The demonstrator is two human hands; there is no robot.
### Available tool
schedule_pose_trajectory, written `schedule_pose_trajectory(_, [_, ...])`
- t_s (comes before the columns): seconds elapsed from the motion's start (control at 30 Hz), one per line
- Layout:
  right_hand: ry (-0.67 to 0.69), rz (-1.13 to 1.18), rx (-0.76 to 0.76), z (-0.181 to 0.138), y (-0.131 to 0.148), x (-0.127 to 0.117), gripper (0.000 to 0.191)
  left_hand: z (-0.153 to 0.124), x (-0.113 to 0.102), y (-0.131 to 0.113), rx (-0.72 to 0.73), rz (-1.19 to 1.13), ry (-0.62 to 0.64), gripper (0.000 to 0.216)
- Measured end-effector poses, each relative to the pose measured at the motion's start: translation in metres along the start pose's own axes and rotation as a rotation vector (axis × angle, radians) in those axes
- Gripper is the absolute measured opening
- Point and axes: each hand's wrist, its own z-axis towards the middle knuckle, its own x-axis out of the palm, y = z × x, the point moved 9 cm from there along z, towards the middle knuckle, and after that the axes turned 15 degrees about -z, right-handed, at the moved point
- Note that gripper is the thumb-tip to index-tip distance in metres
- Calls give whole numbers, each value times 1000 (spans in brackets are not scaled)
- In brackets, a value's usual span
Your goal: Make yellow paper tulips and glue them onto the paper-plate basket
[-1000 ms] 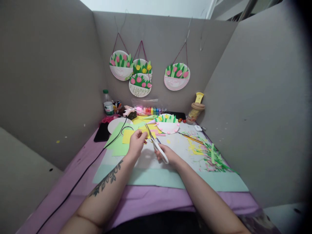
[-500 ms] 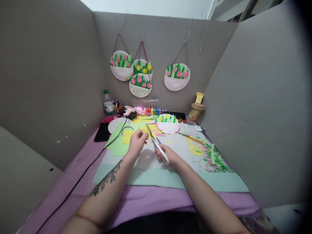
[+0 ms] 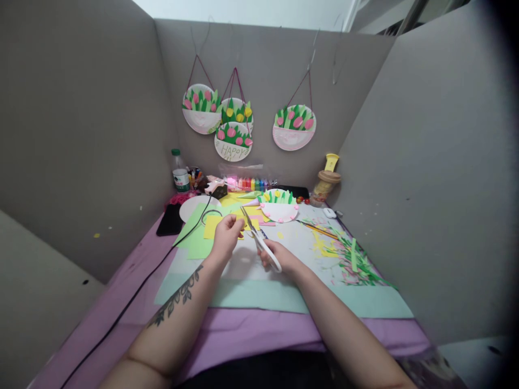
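Purple cloth point(image 3: 227, 335) over table; on it, white mat point(image 3: 300, 237) with mint near edge. Light green paper point(image 3: 198, 247) at mat's left. Decorated paper plate point(image 3: 279, 213) lies beyond the hands. Left hand point(image 3: 227, 235): fingers curled in, thumb against index; cannot tell what, if anything, is pinched. Right hand point(image 3: 280, 256): closed round white handle of scissors point(image 3: 260, 240), raised between both hands, blades just beside left fingertips. Smallest: coloured paper scraps point(image 3: 357, 266), mat's right.

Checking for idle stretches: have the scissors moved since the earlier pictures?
No, not visibly: against the flower plate on the table, the scissors keep their place, tips left of its edge.
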Motion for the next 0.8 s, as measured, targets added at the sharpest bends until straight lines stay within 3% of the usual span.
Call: schedule_pose_trajectory(0.8, [10, -10, -16, -2, 5, 0, 15, 4, -1, 2, -32, 62, 18, 20])
